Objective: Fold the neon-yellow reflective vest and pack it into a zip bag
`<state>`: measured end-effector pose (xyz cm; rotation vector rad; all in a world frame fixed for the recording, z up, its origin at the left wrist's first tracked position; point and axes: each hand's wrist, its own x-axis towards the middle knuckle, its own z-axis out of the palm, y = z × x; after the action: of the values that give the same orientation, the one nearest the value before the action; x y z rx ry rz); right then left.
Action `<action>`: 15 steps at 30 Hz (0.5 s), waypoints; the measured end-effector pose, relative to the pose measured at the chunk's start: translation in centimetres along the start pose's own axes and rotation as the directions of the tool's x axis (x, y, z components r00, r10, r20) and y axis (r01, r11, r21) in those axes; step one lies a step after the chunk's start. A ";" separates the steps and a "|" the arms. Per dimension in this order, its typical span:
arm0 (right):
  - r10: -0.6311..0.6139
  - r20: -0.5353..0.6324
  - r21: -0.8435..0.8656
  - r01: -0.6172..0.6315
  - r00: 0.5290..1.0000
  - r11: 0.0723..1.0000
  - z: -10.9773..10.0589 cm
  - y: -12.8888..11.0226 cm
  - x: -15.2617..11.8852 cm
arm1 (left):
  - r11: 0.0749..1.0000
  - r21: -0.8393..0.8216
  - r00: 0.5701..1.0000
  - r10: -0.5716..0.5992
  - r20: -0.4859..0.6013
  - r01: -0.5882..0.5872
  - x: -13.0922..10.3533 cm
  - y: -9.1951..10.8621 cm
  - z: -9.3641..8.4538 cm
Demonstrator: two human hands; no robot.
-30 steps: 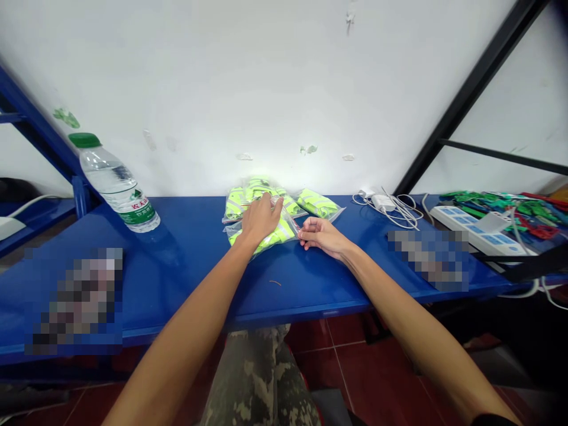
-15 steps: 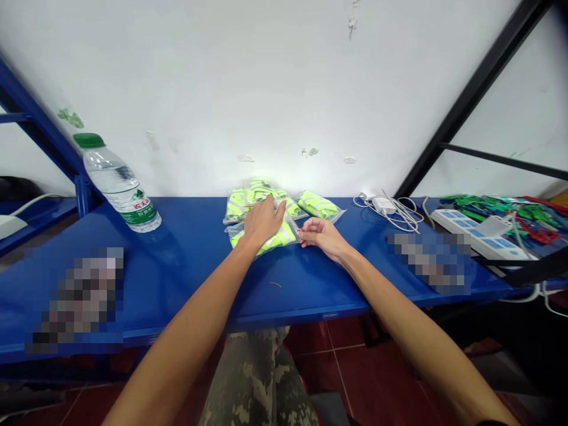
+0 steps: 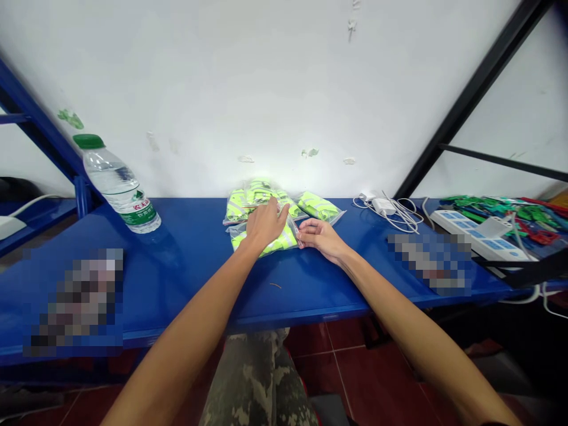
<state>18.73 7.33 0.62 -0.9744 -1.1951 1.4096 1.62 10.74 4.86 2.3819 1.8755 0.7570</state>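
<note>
A clear plastic bag holding folded neon-yellow fabric with silvery stripes (image 3: 284, 240) lies flat on the blue table (image 3: 186, 272). Over its upper part rests my left hand (image 3: 264, 225), thumb spread away from the fingers, partly covering it. My right hand (image 3: 322, 236) pinches the bag's right edge between thumb and fingertips. Behind, against the wall, lie several similar bags: one at the back left (image 3: 236, 206), another at the back right (image 3: 317, 205). The tips of my left fingers reach over the bags behind.
A water bottle with a green cap (image 3: 122, 189) stands on the left. To the right are a white charger with its cable (image 3: 384, 206), a power strip (image 3: 481, 236) and a heap of green and red straps (image 3: 510, 213). Two blurred-out items lie near the front edge.
My left hand has shifted slightly, its fingers a little more bunched over the bag. My right hand keeps its pinch on the bag's edge with hardly any movement.
</note>
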 end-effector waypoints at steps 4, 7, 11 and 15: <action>-0.013 -0.007 0.019 0.013 1.000 1.000 0.1 -0.1 -0.1 | 1.000 0.023 1.000 0.012 -0.009 -0.011 -0.3 0.4 0.0; -0.031 -0.010 0.010 0.031 0.999 0.999 0.0 -0.1 0.0 | 0.999 0.033 1.000 0.020 -0.016 -0.020 -0.4 0.6 -0.1; -0.039 -0.038 0.007 0.039 0.999 0.999 -0.1 -0.1 0.1 | 0.999 0.026 0.999 0.035 -0.015 -0.034 -0.4 0.7 -0.1; 0.010 -0.014 0.048 -0.009 1.000 0.999 -0.2 -0.1 0.0 | 1.000 0.021 1.000 0.018 0.001 -0.018 -0.4 0.7 -0.1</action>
<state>18.98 7.42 0.66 -0.9561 -1.1421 1.4303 2.16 10.15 5.06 2.4142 1.8735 0.7417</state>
